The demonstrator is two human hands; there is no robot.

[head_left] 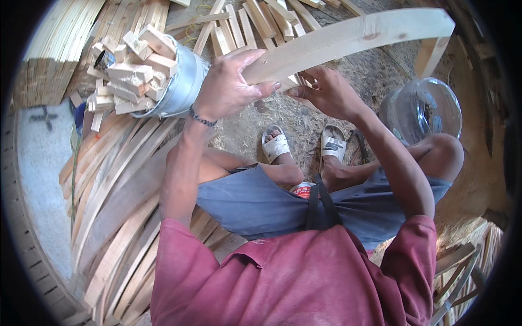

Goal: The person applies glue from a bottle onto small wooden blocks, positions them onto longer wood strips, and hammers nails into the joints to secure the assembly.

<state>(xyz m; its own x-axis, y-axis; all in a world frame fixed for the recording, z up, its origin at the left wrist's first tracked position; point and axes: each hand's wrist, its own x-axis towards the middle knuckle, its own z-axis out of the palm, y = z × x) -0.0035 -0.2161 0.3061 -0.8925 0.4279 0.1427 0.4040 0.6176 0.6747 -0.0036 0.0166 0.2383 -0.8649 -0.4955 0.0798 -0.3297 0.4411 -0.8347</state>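
One pale wooden board (348, 41): held raised above the floor (242, 130), with its near end at the hands and its far end reaching to the upper right; knots are shown on its face

Left hand (231, 84): closed around the near end, the thumb laid along the lower edge and the board firmly gripped; a dark bracelet (202, 117) is worn at the wrist

Right hand (329, 92): placed below the board, close to the left thumb, with the fingers bent and partly curled; whether wood is pinched by them cannot be told

Short piece (432, 57): angled downward at the far end of the board

Bucket (190, 81): heaped with wooden offcuts (130, 73) and stood beyond the left forearm

Clear plastic container (399, 117): set near the right knee

Sandals (277, 145): worn on both feet, between the bent knees, on ground littered with shavings

Loose strips (255, 24): scattered beyond the hands

Long boards (117, 239): piled at the person's left, beside a pale blue panel (43, 157)

Clothing: a dark red shirt (304, 277) and blue-grey shorts (250, 201) are worn
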